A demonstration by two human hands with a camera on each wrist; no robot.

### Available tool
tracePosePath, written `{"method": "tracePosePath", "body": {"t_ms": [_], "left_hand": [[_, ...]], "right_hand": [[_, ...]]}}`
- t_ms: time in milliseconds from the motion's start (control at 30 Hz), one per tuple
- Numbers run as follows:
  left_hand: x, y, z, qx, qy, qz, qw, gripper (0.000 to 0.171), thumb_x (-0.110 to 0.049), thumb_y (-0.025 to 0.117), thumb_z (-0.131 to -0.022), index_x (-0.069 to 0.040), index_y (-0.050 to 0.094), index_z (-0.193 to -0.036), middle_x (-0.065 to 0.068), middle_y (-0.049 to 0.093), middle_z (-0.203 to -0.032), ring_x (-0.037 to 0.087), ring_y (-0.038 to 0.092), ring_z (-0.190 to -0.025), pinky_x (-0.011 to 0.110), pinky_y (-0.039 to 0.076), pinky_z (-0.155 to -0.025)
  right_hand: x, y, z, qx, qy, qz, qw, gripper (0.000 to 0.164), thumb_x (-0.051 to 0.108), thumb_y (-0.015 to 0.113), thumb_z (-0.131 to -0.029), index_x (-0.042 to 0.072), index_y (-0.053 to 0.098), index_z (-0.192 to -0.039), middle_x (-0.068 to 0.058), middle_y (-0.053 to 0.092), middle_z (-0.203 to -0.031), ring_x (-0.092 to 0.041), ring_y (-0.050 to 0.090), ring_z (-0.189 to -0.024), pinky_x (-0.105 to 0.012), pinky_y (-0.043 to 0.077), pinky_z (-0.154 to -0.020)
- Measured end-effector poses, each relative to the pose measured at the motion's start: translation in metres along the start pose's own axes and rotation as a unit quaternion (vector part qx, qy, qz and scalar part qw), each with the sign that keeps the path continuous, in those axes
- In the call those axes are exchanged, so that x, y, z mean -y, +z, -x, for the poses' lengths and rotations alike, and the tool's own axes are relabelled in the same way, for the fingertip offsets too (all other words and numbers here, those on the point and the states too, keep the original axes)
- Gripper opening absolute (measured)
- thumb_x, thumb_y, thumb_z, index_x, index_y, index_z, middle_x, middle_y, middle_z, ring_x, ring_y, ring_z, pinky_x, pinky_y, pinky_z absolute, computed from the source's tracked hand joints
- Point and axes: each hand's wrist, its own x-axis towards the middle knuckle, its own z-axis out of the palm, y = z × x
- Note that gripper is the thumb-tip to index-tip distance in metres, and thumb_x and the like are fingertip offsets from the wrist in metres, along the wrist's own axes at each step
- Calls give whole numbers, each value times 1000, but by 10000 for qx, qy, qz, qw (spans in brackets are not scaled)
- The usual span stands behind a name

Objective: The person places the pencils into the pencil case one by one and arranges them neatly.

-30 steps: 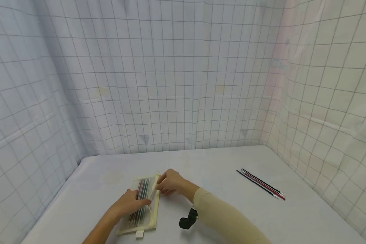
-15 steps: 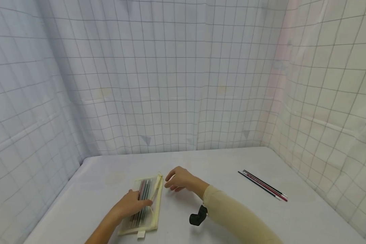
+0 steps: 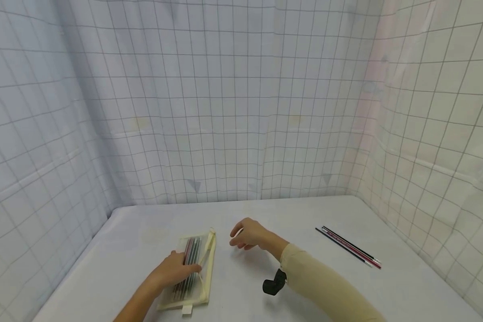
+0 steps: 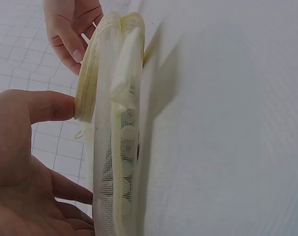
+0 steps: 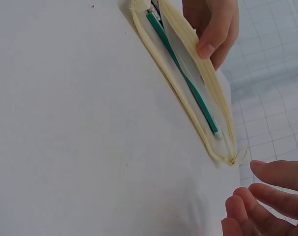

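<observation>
A translucent mesh pencil case [image 3: 206,286] with cream zip edges lies on the left of the white table, several pencils [image 3: 191,252] inside it. My left hand [image 3: 173,270] holds the case from above, thumb at the zip edge and fingers across the mesh. In the right wrist view the zip mouth gapes, showing a green pencil [image 5: 185,78] within. My right hand [image 3: 247,233] hovers just right of the case, fingers loosely bent, nothing in them. The right wrist view shows these fingers apart from the case's end.
Several loose pencils [image 3: 348,246], black and red, lie together on the right of the table [image 3: 285,214]. White gridded curtains [image 3: 225,112] surround the back and sides. A black wrist camera [image 3: 274,282] hangs by my right sleeve [image 3: 322,286].
My right hand has let go of the case's zip edge and moved away to the right. My left hand stays on the case.
</observation>
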Motion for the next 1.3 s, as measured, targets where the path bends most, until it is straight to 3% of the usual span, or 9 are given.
{"method": "tracePosePath", "body": {"t_ms": [233,500,800,967,1300], "left_hand": [[5,-2,0,190,-95,153,9997,97,-51,71,-90,25,41,-141,50,26,-150,66,14,-142,77,22,-109],[8,-2,-6,142,97,185,9997,97,-53,71,-89,25,43,-139,51,30,-147,68,14,-141,78,23,-107],[5,-4,-4,196,-36,204,9996,101,-54,71,-89,26,39,-141,54,21,-148,68,17,-140,78,23,-108],[1,-4,-2,179,-68,172,9997,96,-50,70,-91,26,39,-141,53,20,-149,68,16,-140,77,23,-108],[3,-3,-3,136,-74,93,9998,96,-50,71,-91,25,39,-142,53,21,-149,68,18,-140,78,24,-107]], "right_hand": [[-13,-23,6,1,-35,261,9997,28,11,81,-89,1,73,-114,-3,71,-90,-19,67,-77,-32,59,-68],[-24,-52,17,-66,-185,696,9974,29,12,80,-91,0,72,-116,-2,70,-92,-18,67,-77,-33,58,-69],[-46,-75,26,-368,-37,969,9946,28,14,81,-90,3,73,-114,0,72,-93,-17,68,-79,-33,58,-69],[-64,-92,33,-570,-70,1277,9901,27,14,82,-89,3,73,-112,0,72,-91,-17,68,-81,-35,59,-72],[-94,-123,48,-865,123,1335,9872,27,12,82,-87,2,72,-110,-2,71,-96,-18,67,-82,-36,59,-71]]}}
